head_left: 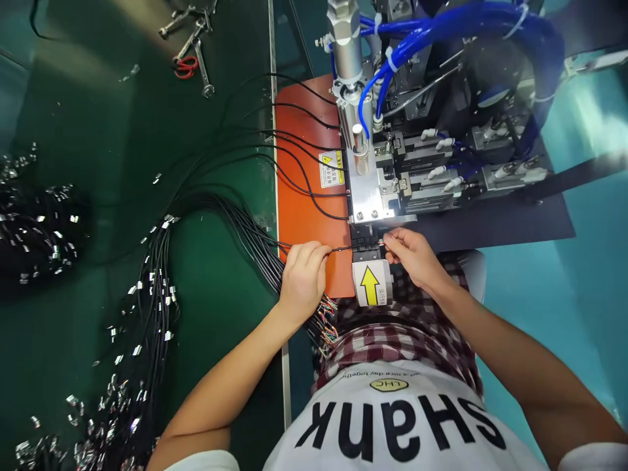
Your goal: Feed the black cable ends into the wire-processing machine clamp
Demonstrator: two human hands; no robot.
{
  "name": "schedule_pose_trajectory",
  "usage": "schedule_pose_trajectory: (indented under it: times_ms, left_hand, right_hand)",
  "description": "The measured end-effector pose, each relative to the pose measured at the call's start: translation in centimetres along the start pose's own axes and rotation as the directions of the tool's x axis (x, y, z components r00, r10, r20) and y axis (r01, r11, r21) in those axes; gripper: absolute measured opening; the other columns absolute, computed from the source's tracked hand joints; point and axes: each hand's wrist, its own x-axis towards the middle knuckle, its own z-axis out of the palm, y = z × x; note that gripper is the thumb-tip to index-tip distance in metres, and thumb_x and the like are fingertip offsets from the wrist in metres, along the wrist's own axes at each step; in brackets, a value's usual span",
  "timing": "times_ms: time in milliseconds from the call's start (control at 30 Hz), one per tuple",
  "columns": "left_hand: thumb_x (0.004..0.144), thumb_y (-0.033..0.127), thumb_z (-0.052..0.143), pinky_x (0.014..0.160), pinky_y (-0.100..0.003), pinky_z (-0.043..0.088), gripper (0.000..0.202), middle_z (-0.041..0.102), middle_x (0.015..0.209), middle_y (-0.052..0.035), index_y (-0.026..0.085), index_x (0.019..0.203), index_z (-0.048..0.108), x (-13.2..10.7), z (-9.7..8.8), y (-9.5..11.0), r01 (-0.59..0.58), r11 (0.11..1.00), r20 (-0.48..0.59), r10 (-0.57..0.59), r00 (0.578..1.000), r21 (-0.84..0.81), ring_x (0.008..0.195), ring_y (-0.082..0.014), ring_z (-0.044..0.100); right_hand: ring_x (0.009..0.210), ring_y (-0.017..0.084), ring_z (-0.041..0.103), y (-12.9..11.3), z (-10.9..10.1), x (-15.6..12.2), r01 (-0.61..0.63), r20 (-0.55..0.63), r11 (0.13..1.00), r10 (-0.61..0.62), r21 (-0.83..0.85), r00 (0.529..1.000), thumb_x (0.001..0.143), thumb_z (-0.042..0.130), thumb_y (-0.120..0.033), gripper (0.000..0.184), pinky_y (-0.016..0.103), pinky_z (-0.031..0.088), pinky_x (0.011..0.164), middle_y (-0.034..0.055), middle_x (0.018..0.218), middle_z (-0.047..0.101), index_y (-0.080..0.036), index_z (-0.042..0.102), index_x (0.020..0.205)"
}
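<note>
A thin black cable (342,248) runs from my left hand across the small black slotted holder (366,244) at the machine's front. My left hand (303,278) is closed on the cable above the orange plate. At the holder's right side, my right hand (411,254) pinches the cable's stripped end, where small wires show between thumb and forefinger. Just below the holder is a white label with a yellow arrow (371,285). A thick bundle of black cables (245,229) passes under my left forearm, its bare coloured wire ends (328,320) hanging by my lap.
Several cables lead into the metal machine (366,183) over the orange plate (299,216). Blue air hoses (441,33) arch above it. On the green table (206,261) lie metal-tipped cable bundles (159,281), another dark heap (39,229), and wrenches (199,55) beside red-handled scissors (185,67).
</note>
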Motion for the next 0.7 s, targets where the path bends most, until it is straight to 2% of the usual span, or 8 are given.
schedule_pose_trajectory:
  times_ms: [233, 367, 467, 600, 700]
  left_hand:
    - [0.097, 0.012, 0.049, 0.100, -0.046, 0.053, 0.033, 0.067, 0.113, -0.0127, 0.018, 0.124, 0.066, -2.0, 0.2, -0.4, 0.013, 1.000, -0.069, -0.012, 0.998, 0.011, 0.110, -0.0251, 0.061]
    - [0.098, 0.014, 0.046, 0.102, -0.045, 0.052, 0.032, 0.067, 0.114, -0.0128, 0.016, 0.123, 0.067, -2.4, 0.1, -0.3, 0.007, 1.000, -0.058, -0.007, 0.998, -0.011, 0.112, -0.0239, 0.060]
    - [0.100, 0.018, 0.045, 0.101, -0.043, 0.051, 0.031, 0.067, 0.114, -0.0121, 0.016, 0.120, 0.068, -3.0, 0.0, -0.4, 0.013, 1.000, -0.040, -0.014, 0.999, -0.019, 0.111, -0.0233, 0.060]
    - [0.100, 0.018, 0.044, 0.101, -0.042, 0.049, 0.032, 0.065, 0.117, -0.0109, 0.018, 0.121, 0.068, -3.9, 0.1, -0.9, 0.006, 0.999, -0.043, -0.008, 0.999, -0.031, 0.114, -0.0234, 0.058]
    - [0.099, 0.016, 0.043, 0.101, -0.040, 0.048, 0.033, 0.065, 0.116, -0.0098, 0.018, 0.119, 0.069, -4.1, 0.4, -1.2, -0.011, 0.998, -0.057, 0.008, 0.998, -0.066, 0.112, -0.0223, 0.058]
  right_hand:
    - [0.051, 0.007, 0.052, -0.3, 0.5, -0.4, -0.004, -0.030, 0.999, 0.005, 0.051, 1.000, 0.071, 0.081, -0.057, 0.045, 0.021, 0.039, 0.049, -0.0048, 0.061, 0.054, -0.017, 0.060, 0.075]
    - [0.052, 0.005, 0.052, -0.4, 0.5, -1.0, -0.011, -0.026, 0.999, 0.012, 0.037, 1.000, 0.068, 0.085, -0.056, 0.047, 0.018, 0.038, 0.048, -0.0043, 0.066, 0.056, -0.017, 0.060, 0.075]
    - [0.055, 0.004, 0.053, 0.2, -0.1, -1.5, -0.024, -0.010, 0.999, 0.024, 0.028, 1.000, 0.071, 0.082, -0.060, 0.048, 0.015, 0.039, 0.048, -0.0027, 0.073, 0.059, -0.016, 0.063, 0.079]
    - [0.059, 0.005, 0.058, 3.5, -2.9, -2.2, -0.022, -0.007, 0.999, 0.022, 0.024, 1.000, 0.081, 0.069, -0.067, 0.053, 0.015, 0.041, 0.050, 0.0006, 0.084, 0.064, -0.017, 0.068, 0.100]
    - [0.060, 0.006, 0.058, 7.8, -6.2, -2.5, -0.057, -0.098, 0.983, 0.040, -0.172, 0.994, 0.089, 0.061, -0.064, 0.049, 0.017, 0.043, 0.052, 0.0019, 0.087, 0.066, -0.018, 0.067, 0.104]
